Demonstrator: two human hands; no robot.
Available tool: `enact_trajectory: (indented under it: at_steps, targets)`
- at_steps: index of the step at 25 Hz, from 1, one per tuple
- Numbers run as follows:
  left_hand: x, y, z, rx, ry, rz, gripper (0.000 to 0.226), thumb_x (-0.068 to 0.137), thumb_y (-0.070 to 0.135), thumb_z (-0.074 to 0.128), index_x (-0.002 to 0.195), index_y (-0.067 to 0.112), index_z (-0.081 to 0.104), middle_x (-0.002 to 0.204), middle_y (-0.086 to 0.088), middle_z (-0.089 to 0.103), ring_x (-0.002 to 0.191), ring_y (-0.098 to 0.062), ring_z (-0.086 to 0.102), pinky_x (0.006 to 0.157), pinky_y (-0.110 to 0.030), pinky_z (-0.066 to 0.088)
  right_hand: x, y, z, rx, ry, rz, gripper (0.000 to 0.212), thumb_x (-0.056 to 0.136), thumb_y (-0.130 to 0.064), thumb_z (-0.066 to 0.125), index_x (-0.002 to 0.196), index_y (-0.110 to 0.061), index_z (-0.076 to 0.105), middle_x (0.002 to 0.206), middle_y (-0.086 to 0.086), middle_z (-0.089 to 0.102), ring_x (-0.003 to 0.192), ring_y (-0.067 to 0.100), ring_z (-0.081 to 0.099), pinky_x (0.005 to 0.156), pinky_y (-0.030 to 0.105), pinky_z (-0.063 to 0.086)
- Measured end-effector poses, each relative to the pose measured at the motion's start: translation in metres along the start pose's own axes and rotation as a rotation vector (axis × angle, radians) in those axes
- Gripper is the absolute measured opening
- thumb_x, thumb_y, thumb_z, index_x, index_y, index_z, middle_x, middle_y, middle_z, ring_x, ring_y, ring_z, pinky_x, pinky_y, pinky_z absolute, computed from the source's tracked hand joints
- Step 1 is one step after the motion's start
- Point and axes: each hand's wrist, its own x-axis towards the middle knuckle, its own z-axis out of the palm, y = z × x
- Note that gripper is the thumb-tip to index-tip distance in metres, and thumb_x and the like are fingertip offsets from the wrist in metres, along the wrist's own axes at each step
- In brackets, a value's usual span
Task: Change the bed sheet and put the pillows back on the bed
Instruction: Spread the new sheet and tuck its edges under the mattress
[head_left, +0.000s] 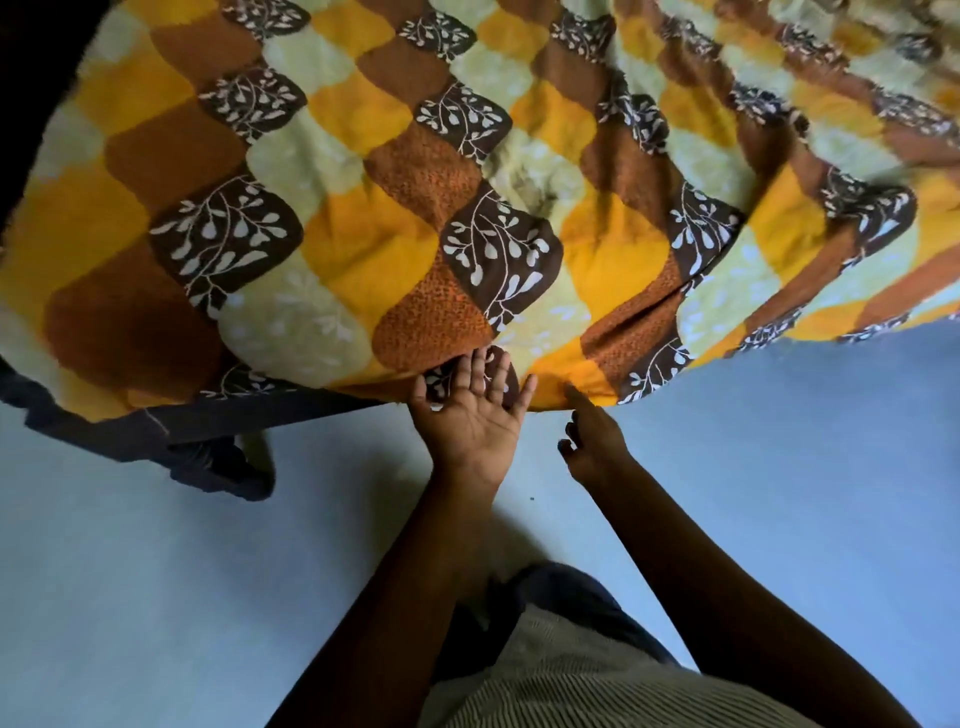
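Observation:
A bed sheet (395, 223) patterned in yellow, orange, brown and pale green patches with white leaf sprigs covers the bed across the top of the view. Its near edge hangs over the bed's side. My left hand (470, 410) is palm up with straight fingers at that hanging edge, fingertips touching the cloth. My right hand (589, 441) is just to the right, index finger stretched out onto the sheet's hem, the other fingers loosely curled and holding nothing. No pillows are in view.
A dark mattress edge or bed frame (156, 426) shows under the sheet at the left, with a dark corner drooping toward the floor. Pale blue-grey floor (779, 441) lies below the bed. My torso stands at the bottom centre.

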Motion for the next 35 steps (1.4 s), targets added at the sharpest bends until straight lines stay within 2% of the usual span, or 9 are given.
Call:
enact_trajectory:
  at_steps: [3, 5, 10, 13, 17, 23, 27, 30, 35]
  targets:
    - [0.006, 0.004, 0.002, -0.027, -0.027, -0.01, 0.067, 0.091, 0.057, 0.022, 0.143, 0.016, 0.032, 0.15, -0.007, 0.034, 0.138, -0.027, 0.031, 0.104, -0.056, 0.03, -0.002, 0.001, -0.004, -0.04, -0.035, -0.024, 0.026, 0.086, -0.017, 0.067, 0.07, -0.014, 0.046, 0.058, 0.001, 0.044, 0.042, 0.008, 0.037, 0.037, 0.018, 0.031]
    - [0.011, 0.006, 0.0, -0.048, -0.038, -0.009, 0.066, 0.091, 0.055, 0.022, 0.141, 0.015, 0.035, 0.148, -0.008, 0.037, 0.137, -0.027, 0.033, 0.102, -0.055, 0.032, -0.003, 0.0, -0.006, 0.029, -0.101, -0.079, 0.019, 0.088, -0.011, 0.062, 0.071, -0.01, 0.052, 0.048, 0.001, 0.054, 0.037, 0.007, 0.047, 0.038, 0.016, 0.039]
    - [0.016, 0.006, -0.011, -0.05, -0.095, 0.012, 0.068, 0.088, 0.05, 0.02, 0.141, 0.01, 0.036, 0.147, -0.011, 0.038, 0.136, -0.031, 0.034, 0.093, -0.054, 0.036, -0.004, -0.012, -0.009, 0.377, -0.421, -0.044, 0.023, 0.097, -0.008, 0.04, 0.097, 0.001, 0.061, 0.08, 0.009, 0.073, 0.074, 0.014, 0.071, 0.068, 0.021, 0.058]
    - [0.016, 0.004, -0.01, 0.001, -0.126, 0.043, 0.069, 0.087, 0.047, 0.021, 0.144, 0.009, 0.031, 0.15, -0.01, 0.033, 0.138, -0.03, 0.031, 0.088, -0.051, 0.038, -0.005, -0.024, -0.006, 0.476, -0.551, -0.013, 0.036, 0.096, -0.012, 0.03, 0.113, 0.007, 0.055, 0.105, 0.017, 0.067, 0.102, 0.024, 0.064, 0.09, 0.032, 0.052]
    - [0.017, 0.001, -0.008, 0.002, -0.117, 0.089, 0.068, 0.091, 0.049, 0.017, 0.143, 0.008, 0.031, 0.151, -0.011, 0.031, 0.138, -0.031, 0.03, 0.09, -0.051, 0.037, -0.005, -0.037, 0.007, 0.601, -0.631, 0.008, 0.038, 0.088, -0.015, 0.029, 0.111, 0.004, 0.052, 0.119, 0.02, 0.057, 0.124, 0.03, 0.049, 0.102, 0.039, 0.04]
    - [0.015, -0.002, -0.006, 0.157, 0.043, 0.166, 0.063, 0.093, 0.052, 0.019, 0.137, 0.012, 0.042, 0.144, -0.008, 0.043, 0.135, -0.028, 0.036, 0.095, -0.048, 0.038, 0.0, -0.045, 0.03, 0.614, -0.699, -0.021, 0.037, 0.087, -0.028, 0.031, 0.11, -0.008, 0.052, 0.111, 0.009, 0.056, 0.115, 0.024, 0.051, 0.11, 0.039, 0.032]
    - [-0.003, 0.009, -0.012, 0.124, 0.313, 0.394, 0.049, 0.096, 0.05, 0.029, 0.104, 0.011, 0.056, 0.126, -0.013, 0.057, 0.114, -0.028, 0.056, 0.081, -0.039, 0.049, -0.006, -0.033, 0.012, 0.511, -0.627, -0.01, 0.044, 0.099, -0.037, 0.031, 0.124, -0.006, 0.049, 0.122, 0.013, 0.056, 0.113, 0.024, 0.055, 0.096, 0.034, 0.044]
    - [-0.014, 0.034, -0.016, 0.018, 0.26, 0.486, 0.055, 0.094, 0.056, 0.027, 0.103, 0.009, 0.055, 0.125, -0.016, 0.056, 0.095, -0.024, 0.06, 0.078, -0.039, 0.05, -0.018, -0.013, 0.011, 0.448, -0.631, 0.036, 0.046, 0.1, -0.03, 0.031, 0.134, -0.002, 0.045, 0.133, 0.016, 0.053, 0.114, 0.025, 0.055, 0.096, 0.033, 0.045]
    - [-0.013, 0.052, -0.014, 0.027, 0.14, 0.403, 0.078, 0.088, 0.07, 0.018, 0.1, 0.002, 0.054, 0.109, -0.018, 0.057, 0.1, -0.03, 0.058, 0.092, -0.044, 0.044, -0.03, 0.001, 0.04, 0.303, -0.675, 0.073, 0.048, 0.1, -0.031, 0.031, 0.134, -0.001, 0.046, 0.131, 0.016, 0.055, 0.114, 0.024, 0.056, 0.095, 0.032, 0.045]
